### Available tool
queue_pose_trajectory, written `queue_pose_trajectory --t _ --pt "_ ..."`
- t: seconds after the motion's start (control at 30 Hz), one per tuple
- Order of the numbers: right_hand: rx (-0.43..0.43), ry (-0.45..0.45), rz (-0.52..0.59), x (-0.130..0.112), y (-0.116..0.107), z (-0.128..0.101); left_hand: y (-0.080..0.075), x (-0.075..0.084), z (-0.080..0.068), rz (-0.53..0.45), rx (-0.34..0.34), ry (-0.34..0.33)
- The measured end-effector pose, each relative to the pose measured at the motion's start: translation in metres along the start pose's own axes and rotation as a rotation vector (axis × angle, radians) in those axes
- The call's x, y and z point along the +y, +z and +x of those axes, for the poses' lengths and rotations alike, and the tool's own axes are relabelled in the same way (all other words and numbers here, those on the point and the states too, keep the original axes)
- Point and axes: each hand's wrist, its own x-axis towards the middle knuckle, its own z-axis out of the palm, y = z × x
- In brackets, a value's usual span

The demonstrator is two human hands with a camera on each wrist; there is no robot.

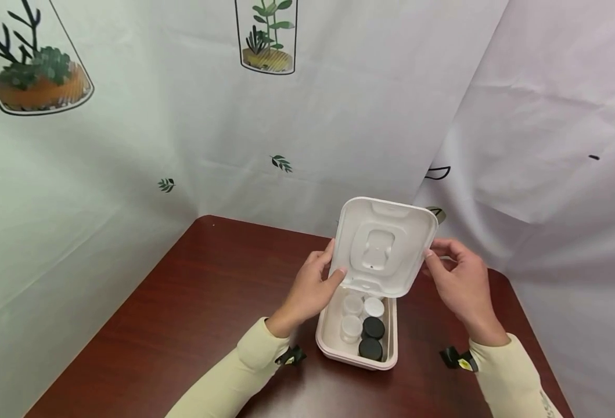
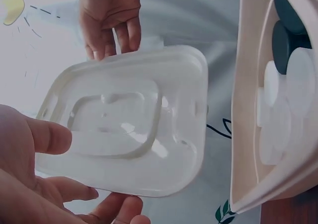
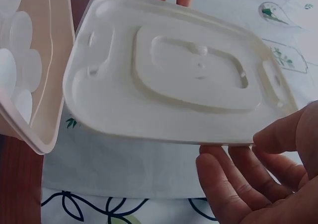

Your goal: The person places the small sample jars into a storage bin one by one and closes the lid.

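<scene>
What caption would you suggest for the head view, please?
Both hands, left hand and right hand, hold a white lid above an open box.

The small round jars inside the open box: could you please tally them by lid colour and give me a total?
White or clear jars: 3
Black-lidded jars: 2
Total: 5, all lying in the box, whose lid is held up by the left hand and the right hand.

Smooth matt white plastic lid (image 1: 382, 247), glossy reddish wood-look table (image 1: 192, 302), creased printed cloth backdrop (image 1: 182, 116)
</scene>
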Motion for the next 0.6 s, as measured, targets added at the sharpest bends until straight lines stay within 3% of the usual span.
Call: queue_pose_trajectory --t 0.27,0.5,0.6 --pt "0.008 -0.005 -0.031 0.001 -0.002 -0.004 0.001 0.004 0.003 -0.081 0.003 -0.04" --pt "-0.001 -0.044 -0.108 0.003 -0.003 -0.008 -0.004 0.007 0.01 -0.266 -0.03 -0.015" --pt "-0.019 -0.056 -0.14 0.002 -0.004 -0.011 -0.005 0.008 0.013 -0.347 -0.057 -0.056"
